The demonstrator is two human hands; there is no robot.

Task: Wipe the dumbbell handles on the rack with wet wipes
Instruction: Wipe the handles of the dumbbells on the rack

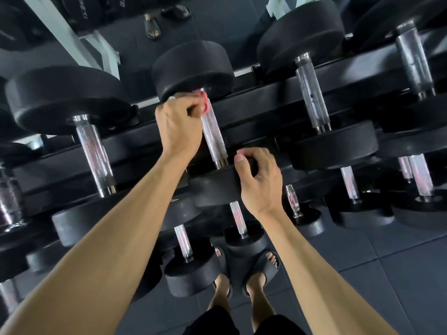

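Shiny knurled metal handle (pixel 214 136) between matt black rubbery weight heads (pixel 193 68), on a matt black rack (pixel 266 97).

Both forearms are bare, with no sleeves, watch or rings showing on the left hand (pixel 180 124) or the right hand (pixel 260 180). At six o'clock, dark shorts (pixel 242 322) cover the thighs. Just above them, toward the centre, bare toes poke out of black open-toed slide sandals (pixel 260 269) with broad, chunky straps
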